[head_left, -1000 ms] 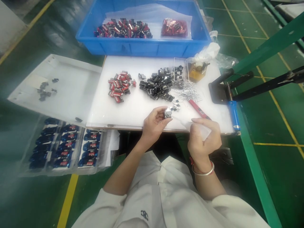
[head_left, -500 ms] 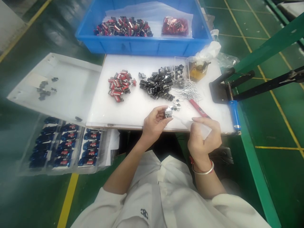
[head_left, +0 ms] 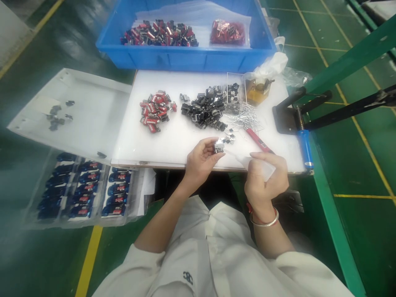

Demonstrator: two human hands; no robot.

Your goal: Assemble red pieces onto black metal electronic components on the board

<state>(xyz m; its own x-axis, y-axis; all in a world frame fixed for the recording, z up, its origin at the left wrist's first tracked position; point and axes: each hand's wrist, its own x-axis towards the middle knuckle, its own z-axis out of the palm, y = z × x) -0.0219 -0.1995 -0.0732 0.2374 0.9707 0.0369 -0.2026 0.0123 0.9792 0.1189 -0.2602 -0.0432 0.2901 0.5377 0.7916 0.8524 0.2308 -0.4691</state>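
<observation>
We see almost no change across this last second: both hands stay raised over the near edge of the white plastic-topped workboard point(head_left: 173, 144), and the small differences in position could come from the head camera drifting as easily as from the hands. Our person's left hand point(head_left: 201, 161) is curled, thumb and fingertips pinching a small silver-and-black connector point(head_left: 219, 145), which is held just above the board, a little nearer the top of the view than a second ago. The right hand point(head_left: 264, 179) is also curled, pinching a translucent plastic film strip point(head_left: 262, 167) whose thin end reaches toward the connector without clearly touching it. We can't tell whether anything has been fitted. Just beyond the hands lie tiny silver metal clips point(head_left: 230, 136), a tangle of thin silver wire pins point(head_left: 244, 117) and a red pen-shaped tool point(head_left: 259, 140). Farther up sit a heap of black connectors point(head_left: 204, 108) and a heap of red-and-black connectors point(head_left: 156, 110), with a blue plastic crate point(head_left: 185, 62) behind them. As before, neither hand has let go or picked up anything else.
</observation>
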